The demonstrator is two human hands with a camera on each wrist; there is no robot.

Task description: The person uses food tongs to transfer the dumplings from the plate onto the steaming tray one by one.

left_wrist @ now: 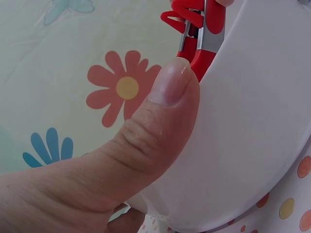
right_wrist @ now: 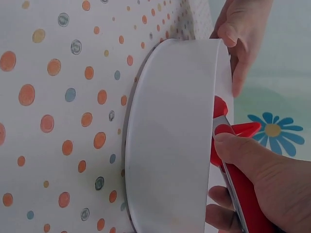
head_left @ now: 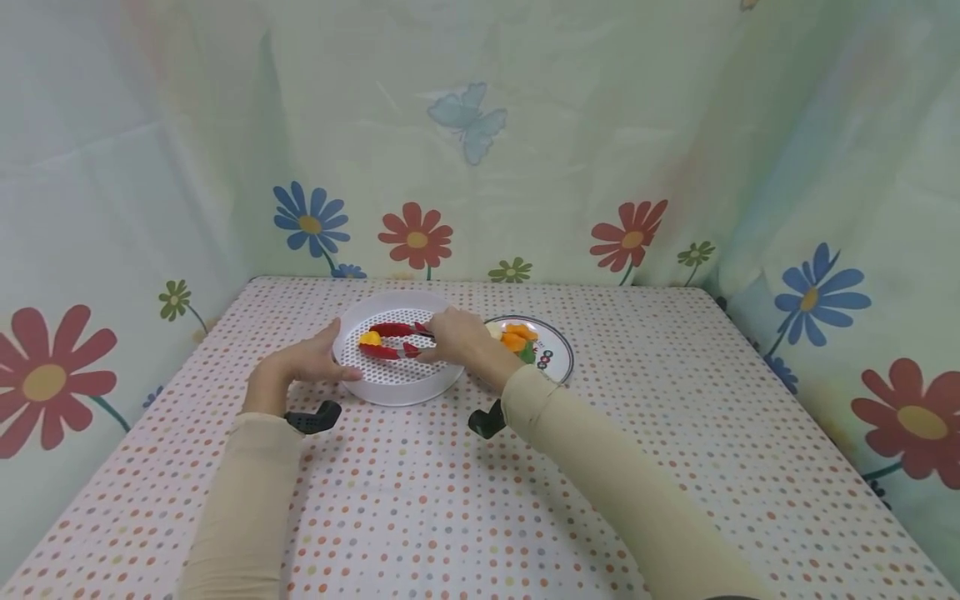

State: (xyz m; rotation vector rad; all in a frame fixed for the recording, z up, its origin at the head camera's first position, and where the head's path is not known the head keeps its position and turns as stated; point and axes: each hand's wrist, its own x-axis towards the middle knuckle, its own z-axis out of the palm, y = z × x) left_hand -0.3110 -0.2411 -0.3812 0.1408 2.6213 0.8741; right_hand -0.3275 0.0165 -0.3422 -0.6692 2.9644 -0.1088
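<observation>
A round white basket (head_left: 405, 393) with a perforated bottom sits on the table. My left hand (head_left: 311, 357) rests against its left side, thumb and fingers spread along the outer wall. In the left wrist view the thumb (left_wrist: 160, 107) lies across the white wall. My right hand (head_left: 459, 335) grips red tongs (head_left: 384, 352) over the inside of the basket. Between the red tips is a small yellow piece (head_left: 371, 338), its kind too small to tell. The right wrist view shows the tongs' handle (right_wrist: 245, 196) in my right hand, the tips hidden behind the basket wall.
A white plate (head_left: 558, 346) with a dark rim stands just right of the basket. Orange pieces (head_left: 516, 337) and a green piece (head_left: 528, 353) lie on it, partly hidden by the right hand. A dotted cloth (head_left: 420, 500) covers the table, and flowered curtains (head_left: 540, 200) enclose it.
</observation>
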